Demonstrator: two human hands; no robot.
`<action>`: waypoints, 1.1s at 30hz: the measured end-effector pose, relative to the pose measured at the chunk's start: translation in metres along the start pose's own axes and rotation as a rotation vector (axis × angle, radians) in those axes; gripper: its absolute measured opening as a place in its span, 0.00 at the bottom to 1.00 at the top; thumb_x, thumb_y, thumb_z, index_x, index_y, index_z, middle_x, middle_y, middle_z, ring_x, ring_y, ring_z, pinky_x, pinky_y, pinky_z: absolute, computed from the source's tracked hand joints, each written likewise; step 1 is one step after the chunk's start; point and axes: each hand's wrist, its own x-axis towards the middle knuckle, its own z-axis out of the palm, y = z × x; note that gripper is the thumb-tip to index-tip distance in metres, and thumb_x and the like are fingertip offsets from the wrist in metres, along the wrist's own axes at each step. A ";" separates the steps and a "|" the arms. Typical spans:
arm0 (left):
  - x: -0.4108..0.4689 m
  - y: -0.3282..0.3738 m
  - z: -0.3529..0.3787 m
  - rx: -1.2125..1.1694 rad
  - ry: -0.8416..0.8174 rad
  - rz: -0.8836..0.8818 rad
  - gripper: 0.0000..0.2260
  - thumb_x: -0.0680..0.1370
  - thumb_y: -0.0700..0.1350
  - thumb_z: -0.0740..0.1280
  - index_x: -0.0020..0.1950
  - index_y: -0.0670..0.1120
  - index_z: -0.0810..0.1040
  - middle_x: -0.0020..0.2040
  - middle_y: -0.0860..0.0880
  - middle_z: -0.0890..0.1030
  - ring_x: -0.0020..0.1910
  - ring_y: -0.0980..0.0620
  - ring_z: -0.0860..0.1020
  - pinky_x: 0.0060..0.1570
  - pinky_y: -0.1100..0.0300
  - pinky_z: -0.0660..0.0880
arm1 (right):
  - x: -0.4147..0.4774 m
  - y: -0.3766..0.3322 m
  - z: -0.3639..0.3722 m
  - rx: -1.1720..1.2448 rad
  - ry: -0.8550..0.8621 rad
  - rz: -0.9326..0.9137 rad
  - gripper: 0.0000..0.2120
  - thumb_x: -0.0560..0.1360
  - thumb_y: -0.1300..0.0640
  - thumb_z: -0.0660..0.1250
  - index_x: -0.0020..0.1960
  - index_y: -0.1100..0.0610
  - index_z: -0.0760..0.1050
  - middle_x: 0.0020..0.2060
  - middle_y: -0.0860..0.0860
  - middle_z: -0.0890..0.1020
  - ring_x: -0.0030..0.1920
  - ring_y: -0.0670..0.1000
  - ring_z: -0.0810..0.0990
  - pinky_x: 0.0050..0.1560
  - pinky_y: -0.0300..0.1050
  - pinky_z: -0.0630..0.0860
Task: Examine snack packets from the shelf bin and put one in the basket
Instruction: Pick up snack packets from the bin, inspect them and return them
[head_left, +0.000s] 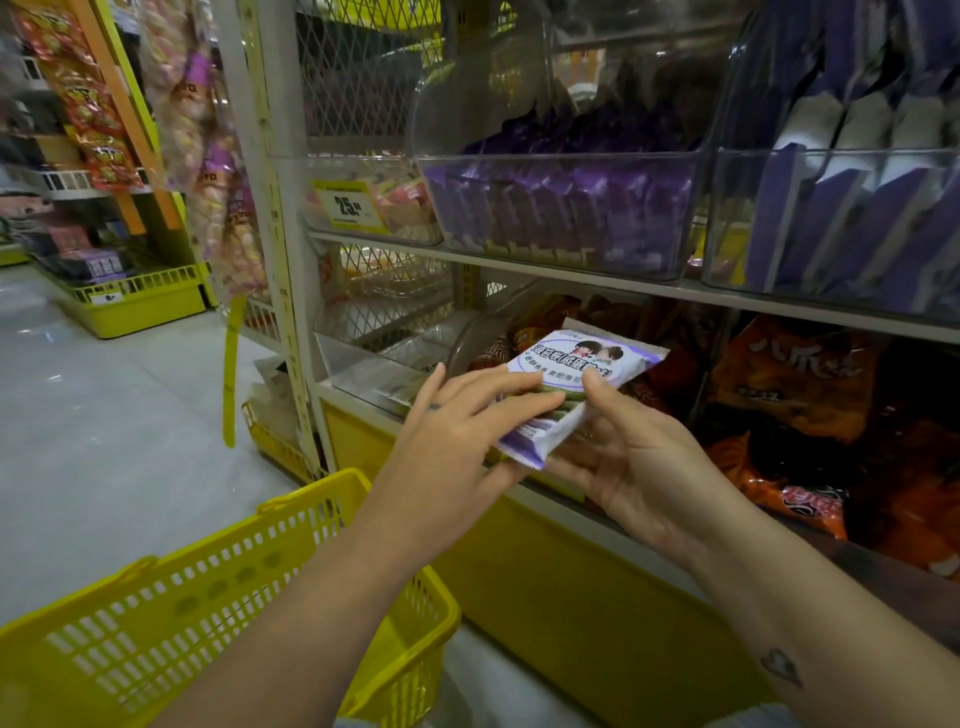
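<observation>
- Head view, the risk: the packet (576, 384) is hanging in mid-air between both hands and is not resting on anything. If one hand is letting go before the other is gripping firmly, the wrapper, which is looking glossy and slick, is likely to slide out and fall.
- The basket (156, 623) is sitting low at the left, under the left forearm and well apart from the packet. A loose toss from up here could be missing its rim and hitting the floor.
- Squeezing too hard while turning it could be crushing whatever is inside.
- The left hand (457, 447) is pinching the packet, its fingers (519, 395) lying across the front and the thumb tucked beneath the near corner.
- The right hand (639, 457) is cradling it from below, with the thumb pressing on the printed face.
- The packet is showing as a small flat pouch, white with purple edging, dark lettering and a cartoon picture. It is tilting up toward the front edge of the lower shelf, beneath the clear bin (561, 208) of purple packets.
</observation>
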 end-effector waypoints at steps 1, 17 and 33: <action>0.001 -0.001 -0.001 -0.037 0.030 -0.007 0.21 0.74 0.49 0.70 0.67 0.55 0.76 0.65 0.59 0.75 0.67 0.56 0.72 0.72 0.40 0.59 | -0.001 0.000 0.000 -0.028 -0.007 -0.015 0.19 0.74 0.51 0.66 0.60 0.62 0.77 0.52 0.58 0.84 0.50 0.56 0.85 0.43 0.50 0.83; -0.005 -0.039 -0.016 -0.868 -0.064 -0.398 0.16 0.76 0.48 0.65 0.62 0.62 0.77 0.60 0.55 0.80 0.61 0.55 0.77 0.58 0.63 0.74 | 0.003 -0.015 -0.018 -0.531 0.104 -0.306 0.12 0.75 0.57 0.66 0.57 0.47 0.77 0.52 0.42 0.84 0.55 0.41 0.81 0.56 0.41 0.76; -0.005 -0.049 -0.008 -1.132 0.121 -0.782 0.09 0.83 0.48 0.59 0.59 0.52 0.76 0.53 0.46 0.83 0.42 0.51 0.83 0.31 0.57 0.77 | -0.011 -0.016 -0.008 -0.824 -0.048 -0.387 0.11 0.79 0.55 0.63 0.55 0.41 0.79 0.30 0.44 0.80 0.30 0.44 0.74 0.28 0.29 0.69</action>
